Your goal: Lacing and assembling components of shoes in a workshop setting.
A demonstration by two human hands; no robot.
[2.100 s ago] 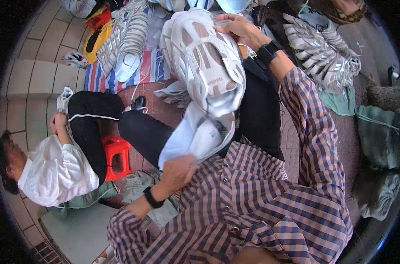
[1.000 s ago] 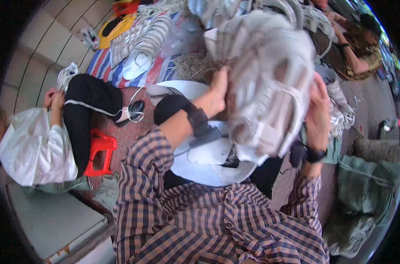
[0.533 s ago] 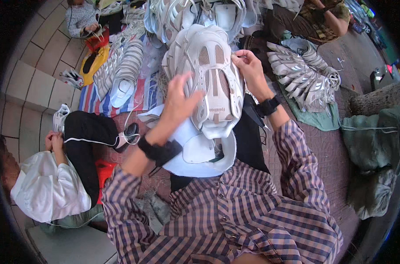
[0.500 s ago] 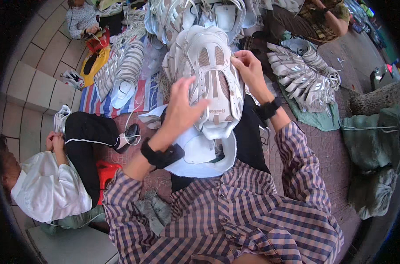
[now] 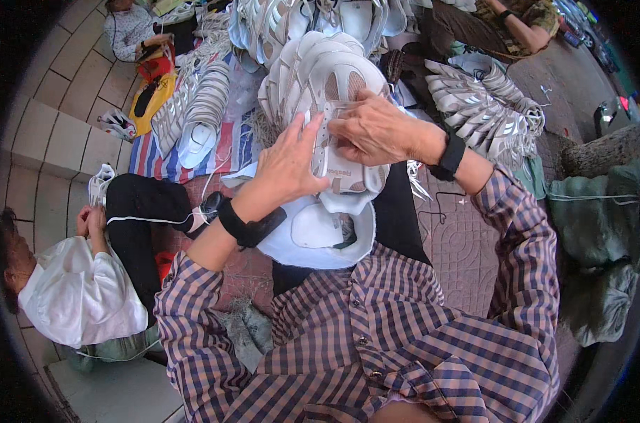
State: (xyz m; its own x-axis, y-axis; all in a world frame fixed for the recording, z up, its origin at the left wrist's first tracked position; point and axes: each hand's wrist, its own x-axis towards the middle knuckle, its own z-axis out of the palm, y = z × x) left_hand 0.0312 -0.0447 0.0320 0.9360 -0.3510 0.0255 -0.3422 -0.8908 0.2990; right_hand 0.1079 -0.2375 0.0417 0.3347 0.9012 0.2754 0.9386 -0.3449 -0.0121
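Observation:
A white and beige shoe upper (image 5: 348,178) with mesh panels lies in front of me, on top of a fanned stack of similar uppers (image 5: 286,84). My left hand (image 5: 285,166) rests along its left side, fingers stretched and thumb apart. Over the upper's lacing opening, my right hand (image 5: 376,130) is closed, its fingers curled down by the eyelet strip. Those fingertips are partly hidden, so what they pinch cannot be made out. Nearer my body, a white upper's collar and lining (image 5: 320,229) spread over my lap.
Rows of stacked uppers (image 5: 201,134) lie on a striped sheet (image 5: 147,156) at left; another fanned pile (image 5: 485,116) is at right. At left a person in a white shirt (image 5: 84,296) holds a shoe upper. Green sacks (image 5: 591,225) stand beside a tree trunk (image 5: 605,156).
My right hand has moved from the upper's right edge onto its lacing opening, fingers curled. My left hand has come to rest on its left side. The upper has shifted slightly away from me.

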